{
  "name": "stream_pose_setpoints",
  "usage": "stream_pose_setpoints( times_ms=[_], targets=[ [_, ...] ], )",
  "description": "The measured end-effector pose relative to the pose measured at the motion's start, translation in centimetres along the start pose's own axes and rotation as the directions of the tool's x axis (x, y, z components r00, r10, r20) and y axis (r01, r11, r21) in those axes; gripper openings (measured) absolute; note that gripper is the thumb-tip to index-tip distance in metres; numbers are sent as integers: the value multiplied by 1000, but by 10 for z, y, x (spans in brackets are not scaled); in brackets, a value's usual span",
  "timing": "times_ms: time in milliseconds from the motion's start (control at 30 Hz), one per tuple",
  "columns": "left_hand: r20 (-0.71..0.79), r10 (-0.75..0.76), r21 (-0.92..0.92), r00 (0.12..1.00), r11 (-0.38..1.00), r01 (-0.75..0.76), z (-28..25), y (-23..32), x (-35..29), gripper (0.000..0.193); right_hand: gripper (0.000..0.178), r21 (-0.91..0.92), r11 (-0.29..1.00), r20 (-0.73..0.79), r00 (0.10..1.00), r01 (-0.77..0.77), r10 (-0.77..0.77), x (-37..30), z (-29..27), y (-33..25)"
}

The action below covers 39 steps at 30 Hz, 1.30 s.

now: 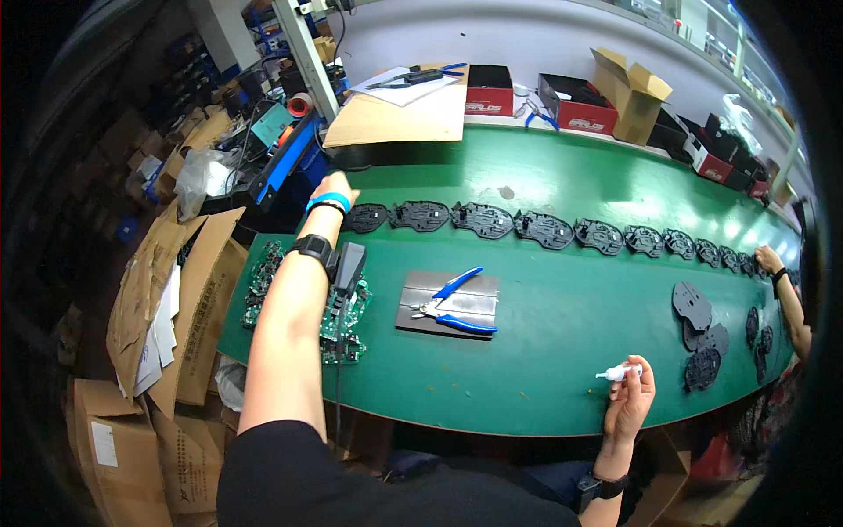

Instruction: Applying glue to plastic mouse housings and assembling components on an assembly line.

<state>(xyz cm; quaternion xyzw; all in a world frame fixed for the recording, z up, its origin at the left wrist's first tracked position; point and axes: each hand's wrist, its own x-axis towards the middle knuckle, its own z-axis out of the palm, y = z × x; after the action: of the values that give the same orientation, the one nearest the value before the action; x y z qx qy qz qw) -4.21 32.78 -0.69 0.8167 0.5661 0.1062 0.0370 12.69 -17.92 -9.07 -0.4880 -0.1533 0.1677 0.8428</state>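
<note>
- L hand (335,188) & R hand (632,391): 2 seen
- co-worker's hand (769,260): 1 seen
- blk shells (482,220) in row: min. 10 counted
- wht bottle (620,373): 1 held
- gry plate (485,304): 1 seen, w/ 1 pr blu cutters (464,324) laid on

Glare on table (571,171), dark corners

Left hand (336,187) reaches forward; right hand (630,397) (pinching) hovers nearer.
</note>
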Motion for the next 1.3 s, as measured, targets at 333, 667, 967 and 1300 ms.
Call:
stream_pose_setpoints(
  times_ms=[333, 667, 967, 1300],
  targets=[
    [-537, 835, -96, 121, 82, -992, -150, 156, -336, 34, 20, 271, 950, -15, 986, -153, 163, 0, 1, 1],
    [-771, 435, 188, -466, -543, -818, -140, 216, -384, 53, 15, 142, 981, -115, 987, 130, -114, 7, -38, -30],
    [-444, 875, -348, -195, -369, -862, -33, 356, -297, 12, 19, 403, 914, -134, 991, 40, 16, 11, -62, -26],
    [21, 984, -254, -174, -163, -953, 68, 454, -296, 70, 20, 557, 830, -70, 997, 25, 18, 7, -63, -27]
  ],
)
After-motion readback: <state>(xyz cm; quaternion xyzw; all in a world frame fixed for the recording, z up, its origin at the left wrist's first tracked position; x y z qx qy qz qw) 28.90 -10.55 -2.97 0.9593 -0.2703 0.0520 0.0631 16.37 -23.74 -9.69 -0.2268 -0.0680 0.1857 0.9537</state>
